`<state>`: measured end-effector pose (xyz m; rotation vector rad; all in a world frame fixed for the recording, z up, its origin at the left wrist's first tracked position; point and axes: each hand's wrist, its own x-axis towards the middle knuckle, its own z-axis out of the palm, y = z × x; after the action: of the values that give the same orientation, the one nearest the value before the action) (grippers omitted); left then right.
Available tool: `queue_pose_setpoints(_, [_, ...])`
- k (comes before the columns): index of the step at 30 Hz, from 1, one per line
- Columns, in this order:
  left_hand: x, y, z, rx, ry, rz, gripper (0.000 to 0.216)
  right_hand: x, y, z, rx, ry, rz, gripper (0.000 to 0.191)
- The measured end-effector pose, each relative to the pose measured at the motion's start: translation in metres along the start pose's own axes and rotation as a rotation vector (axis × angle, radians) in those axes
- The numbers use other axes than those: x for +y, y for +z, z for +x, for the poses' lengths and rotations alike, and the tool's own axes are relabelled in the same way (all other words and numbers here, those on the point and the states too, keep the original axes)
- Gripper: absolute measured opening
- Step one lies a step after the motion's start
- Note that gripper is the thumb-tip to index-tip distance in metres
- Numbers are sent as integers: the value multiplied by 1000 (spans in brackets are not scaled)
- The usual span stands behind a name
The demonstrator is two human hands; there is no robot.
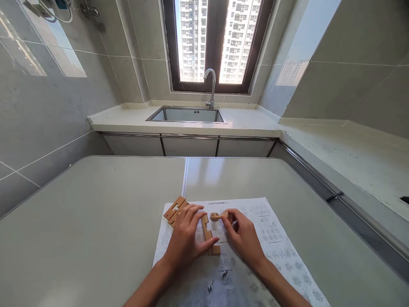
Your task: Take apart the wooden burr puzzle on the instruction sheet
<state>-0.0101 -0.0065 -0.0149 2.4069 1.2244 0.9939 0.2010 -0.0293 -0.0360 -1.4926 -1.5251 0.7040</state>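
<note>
Several notched wooden puzzle bars lie on a printed instruction sheet (pixel 271 238) on a pale table (pixel 96 221). My left hand (pixel 187 238) rests palm down over the sheet, its fingers spread across a long notched bar (pixel 207 232). Two more bars (pixel 174 209) stick out beyond its fingertips at the far left. My right hand (pixel 244 236) pinches a short wooden piece (pixel 219 216) between thumb and fingertips, just above the paper and right of the long bar.
Beyond the table runs a white counter (pixel 249 123) with a steel sink (pixel 187 115) and a curved tap (pixel 211 87) under a window. The counter continues along the right wall. Grey tiled walls stand on both sides.
</note>
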Motion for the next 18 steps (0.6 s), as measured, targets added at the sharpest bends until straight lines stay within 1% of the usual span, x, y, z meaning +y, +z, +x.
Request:
queue_pose_setpoints(4, [-3,3,0,33,-26,51,52,3,5,-4,-18,-74,-96,26])
queue_pose_setpoints(7, [-3,3,0,27,-25,73,50,4,6,-5,-55,-125,-125,23])
queue_pose_setpoints(13, [-6,-4,3,6,-65,84,45,0,5,-6,-152,-189,-91,21])
queue_pose_setpoints(18, [-13,-4,2,-2,-68,84,50,-4,4,-7,-198,-199,-56,20])
